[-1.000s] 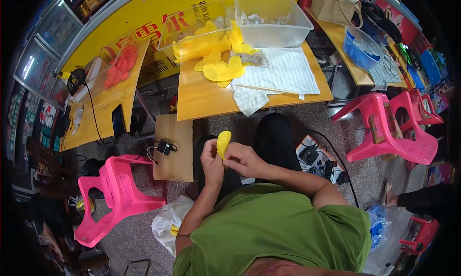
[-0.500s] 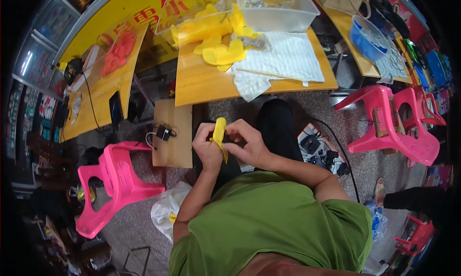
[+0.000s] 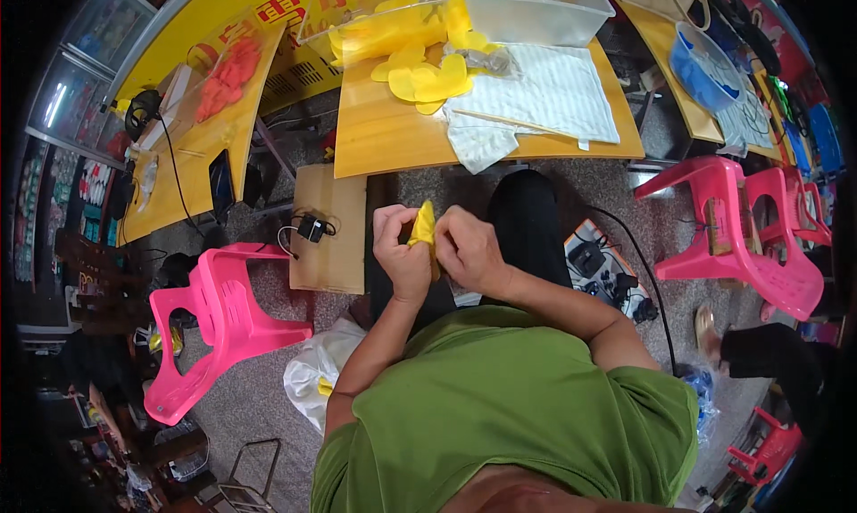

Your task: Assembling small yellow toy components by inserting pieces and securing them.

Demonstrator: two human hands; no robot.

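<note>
Above my lap, a small yellow fabric piece (image 3: 423, 222) stands up between my hands, its upper end narrowed to a point. My left hand (image 3: 403, 256) pinches it from the left, with the thumb along its side. On the other side, my right hand (image 3: 470, 250) has its fingers curled in against the piece; the fingertips are partly hidden. Several flat yellow fabric pieces (image 3: 430, 83) with rounded ends lie on the wooden table (image 3: 393, 147) ahead. More yellow pieces fill a clear box (image 3: 314, 33) behind them.
A translucent bin (image 3: 536, 20), a white striped cloth (image 3: 558, 98) and a thin stick (image 3: 513, 123) are on the table. Pink plastic chairs stand at left (image 3: 219, 321) and right (image 3: 714, 218). Cardboard (image 3: 326, 196) and a white bag (image 3: 312, 370) are near my left side.
The yellow piece has gone from a rounded roll to a pointed, creased shape. My right fingers have curled in closer to it. The whole view has shifted slightly.
</note>
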